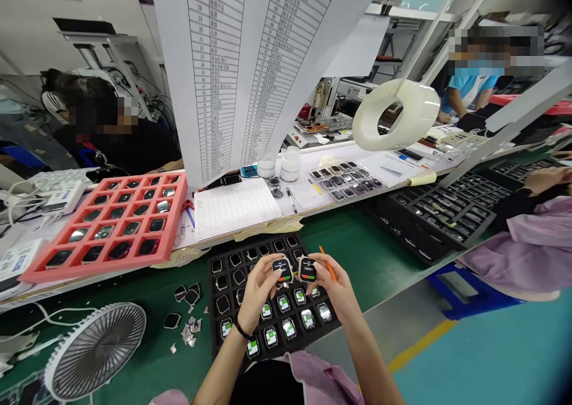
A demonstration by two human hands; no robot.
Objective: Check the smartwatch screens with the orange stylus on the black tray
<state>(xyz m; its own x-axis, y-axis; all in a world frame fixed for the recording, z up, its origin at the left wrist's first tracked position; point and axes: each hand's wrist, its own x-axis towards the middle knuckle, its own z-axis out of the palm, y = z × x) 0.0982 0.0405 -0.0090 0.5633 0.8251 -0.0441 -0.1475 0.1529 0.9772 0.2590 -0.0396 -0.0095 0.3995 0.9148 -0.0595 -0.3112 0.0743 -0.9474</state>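
The person's left hand (257,295) and right hand (328,289) are both closed, held up over a black tray (213,310). The left hand pinches the left watch (282,270) and the right hand pinches the right watch (308,269). The two square smartwatches sit side by side, screens up, with their long axes pointing roughly away from the person. Fingers cover their edges and lower ends, so the straps, if any, are hidden, and whether the cases touch is hard to make out. The screens show dark faces with small coloured marks, too small to read. An orange stick (328,264) lies in the right hand, its tip pointing away and to the left; its lower end is lost behind the hand. Below, more watches (288,329) sit in the tray's cells, some hidden by the hands. Loose scraps (190,330) lie on the green worktop (366,244) to the left, near a fan (96,351).
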